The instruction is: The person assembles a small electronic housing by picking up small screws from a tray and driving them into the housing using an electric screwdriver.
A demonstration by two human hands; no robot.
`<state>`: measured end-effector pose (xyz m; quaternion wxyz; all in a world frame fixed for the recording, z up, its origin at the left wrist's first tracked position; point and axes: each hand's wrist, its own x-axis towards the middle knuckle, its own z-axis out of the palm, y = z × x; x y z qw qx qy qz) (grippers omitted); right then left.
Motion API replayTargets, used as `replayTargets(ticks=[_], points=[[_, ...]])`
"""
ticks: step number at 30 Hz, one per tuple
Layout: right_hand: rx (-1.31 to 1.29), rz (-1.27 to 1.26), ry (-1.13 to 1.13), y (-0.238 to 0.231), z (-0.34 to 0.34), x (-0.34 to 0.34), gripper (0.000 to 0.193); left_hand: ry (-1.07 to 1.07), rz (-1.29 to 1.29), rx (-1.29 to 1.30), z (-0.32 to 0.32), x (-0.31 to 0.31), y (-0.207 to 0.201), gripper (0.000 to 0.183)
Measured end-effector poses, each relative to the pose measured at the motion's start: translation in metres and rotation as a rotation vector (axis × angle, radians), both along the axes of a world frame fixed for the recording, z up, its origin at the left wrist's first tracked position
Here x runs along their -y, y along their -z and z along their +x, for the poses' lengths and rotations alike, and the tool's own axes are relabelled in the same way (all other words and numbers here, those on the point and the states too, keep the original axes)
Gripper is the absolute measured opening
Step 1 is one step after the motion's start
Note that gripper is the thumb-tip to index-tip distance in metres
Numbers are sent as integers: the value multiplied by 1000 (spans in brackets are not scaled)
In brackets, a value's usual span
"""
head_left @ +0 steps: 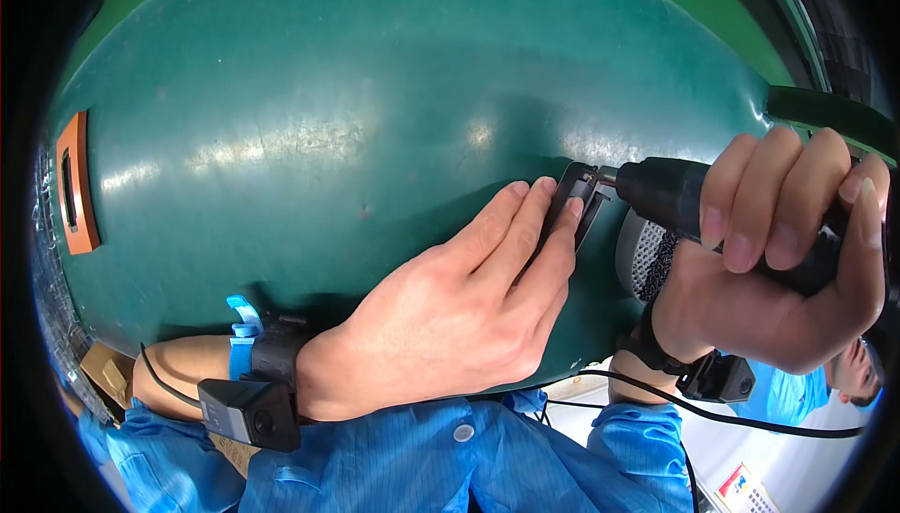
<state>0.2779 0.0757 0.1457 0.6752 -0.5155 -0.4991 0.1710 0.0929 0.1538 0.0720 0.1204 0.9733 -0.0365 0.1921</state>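
My right hand (787, 223) is wrapped round a black electric screwdriver (661, 192), held nearly level. Its metal tip meets the far end of a small dark, elongated housing (583, 185) on the table. With fingers stretched along that housing, my left hand (469, 297) presses it to the green surface. Most of the part lies hidden under those fingers, and the screw itself is too small to make out. Just below the screwdriver, a grey-rimmed round dish (647, 255) holds many small dark pieces, partly covered by my right wrist.
The green table mat (309, 73) spreads across the view. At its left edge lies an orange block with a dark slot (78, 183). A black cable (722, 410) runs by my right forearm. A cardboard box (108, 374) sits at lower left; another person (797, 391) appears at lower right.
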Motion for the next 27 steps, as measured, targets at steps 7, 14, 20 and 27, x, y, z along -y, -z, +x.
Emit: replayTargets(ticks=[7,14,20,27], points=[[-21,5,34,0,-10,-3,18,-7,6,-2,-2,-1,1,39],[-23,15,77,0,-12,-3,18,-9,11,3,-2,-1,0,37],[-18,4,68,4,-12,2,17,-20,8,16,-3,6,1,36],[-47,20,-13,14,-11,3,15,1,-12,31,3,1,6,37]])
